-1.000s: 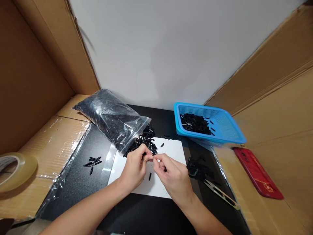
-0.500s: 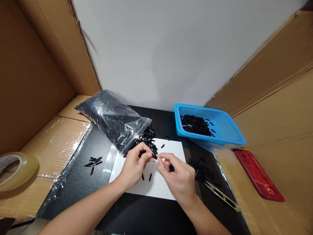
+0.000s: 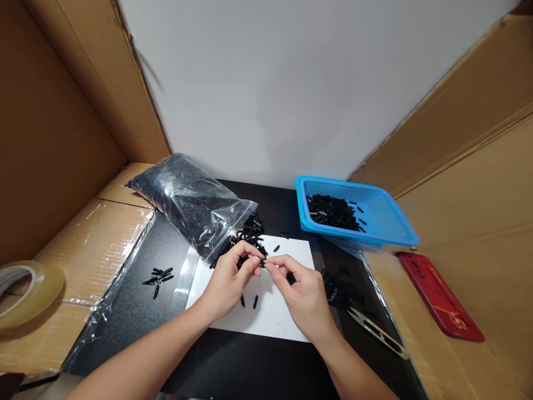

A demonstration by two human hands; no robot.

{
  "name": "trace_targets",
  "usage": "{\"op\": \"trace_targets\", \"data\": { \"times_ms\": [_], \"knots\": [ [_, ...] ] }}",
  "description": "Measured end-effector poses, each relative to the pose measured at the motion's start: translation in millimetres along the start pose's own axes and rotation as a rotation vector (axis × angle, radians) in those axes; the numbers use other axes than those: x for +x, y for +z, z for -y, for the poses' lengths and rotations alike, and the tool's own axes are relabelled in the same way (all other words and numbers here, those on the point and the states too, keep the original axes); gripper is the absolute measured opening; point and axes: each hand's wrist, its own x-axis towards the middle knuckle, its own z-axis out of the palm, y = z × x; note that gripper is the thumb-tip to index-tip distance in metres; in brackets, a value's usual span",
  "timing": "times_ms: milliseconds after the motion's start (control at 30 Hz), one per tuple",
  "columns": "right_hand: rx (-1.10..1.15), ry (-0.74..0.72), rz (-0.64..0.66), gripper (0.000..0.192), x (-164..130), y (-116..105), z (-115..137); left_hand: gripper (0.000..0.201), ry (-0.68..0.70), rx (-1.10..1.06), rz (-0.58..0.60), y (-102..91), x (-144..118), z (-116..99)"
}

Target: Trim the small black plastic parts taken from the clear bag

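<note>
While the two hands meet over the far half of the white sheet (image 3: 287,319), the left hand (image 3: 227,283) pinches a small black piece (image 3: 262,263) between thumb and forefinger, and the right hand (image 3: 302,294) has brought its own thumb and forefinger back onto the same piece, so both are now closed on it together, right at the middle of the table (image 3: 233,366); half a second ago the right fingertips stood just apart from it, and a second ago they were joined as now, so this reads as a quick re-grip and the work on this one piece is still going. A further dark piece seems tucked in the right palm, though I cannot tell for sure. Counting up: one clear bag (image 3: 189,203) stuffed with black pieces, lying far left with its mouth spilling a heap (image 3: 250,236) onto the sheet; one blue basket (image 3: 395,230) far right holding a second pile; one small cluster of loose pieces (image 3: 158,275) to the left on the black mat; a third dark pile (image 3: 339,289) just right of the right hand; two single pieces (image 3: 249,301) on the sheet near the left wrist and one (image 3: 276,248) at its far edge. One pair of snips (image 3: 377,330) lies near right, one red case (image 3: 439,303) beyond it, one tape roll (image 3: 25,289) at the far left edge
</note>
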Motion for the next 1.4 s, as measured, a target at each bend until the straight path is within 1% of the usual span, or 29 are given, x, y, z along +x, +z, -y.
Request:
{"op": "trace_targets", "data": {
  "times_ms": [100, 167, 267, 333, 367, 433, 500, 600, 733, 967, 1067, 1233, 1400],
  "knots": [
    [0.027, 0.044, 0.028, 0.021, 0.7, -1.0, -1.2, 0.021, 0.029, 0.131, 0.055, -5.9, 0.8, -4.5],
    [0.02, 0.037, 0.035, 0.021, 0.3, -0.5, -2.0, 0.023, 0.013, 0.126, 0.117, -9.6, 1.9, -6.5],
    [-0.039, -0.05, -0.013, 0.017, -1.3, 1.5, -2.7, 0.028, -0.111, -0.079, 0.241, -12.4, 3.7, -7.0],
    [-0.096, -0.146, -0.065, 0.015, -2.7, 3.1, -2.7, 0.032, -0.193, -0.242, 0.285, -11.8, 4.1, -6.2],
    [-0.128, -0.197, -0.082, 0.015, -3.3, 3.9, -2.8, 0.034, -0.214, -0.298, 0.286, -11.1, 4.0, -5.7],
    [-0.186, -0.29, -0.099, 0.017, -4.3, 5.0, -2.9, 0.034, -0.224, -0.342, 0.265, -9.1, 3.3, -4.9],
    [-0.232, -0.357, -0.111, 0.019, -4.5, 5.7, -3.1, 0.034, -0.208, -0.33, 0.237, -7.1, 2.3, -4.2],
    [-0.257, -0.399, -0.121, 0.018, -3.8, 6.0, -2.8, 0.033, -0.164, -0.273, 0.209, -5.3, 1.3, -3.5],
    [-0.254, -0.385, -0.102, 0.019, -3.7, 6.1, -1.2, 0.031, -0.09, -0.14, 0.168, -4.5, 0.7, -3.1],
    [-0.267, -0.356, -0.045, 0.02, -5.7, 7.1, -3.3, 0.022, 0.081, 0.205, 0.092, -3.9, -1.6, -5.2],
    [-0.263, -0.356, -0.013, 0.02, -5.3, 6.9, -4.8, 0.02, 0.143, 0.311, 0.076, -3.8, -3.0, -6.0],
    [-0.264, -0.351, -0.002, 0.02, -5.7, 7.9, -4.0, 0.016, 0.199, 0.357, 0.063, -2.6, -3.7, -4.6],
    [-0.301, -0.306, -0.063, 0.021, -7.9, 14.1, 0.4, 0.018, 0.225, 0.355, 0.06, -1.7, -3.6, -4.8]
  ]
}}
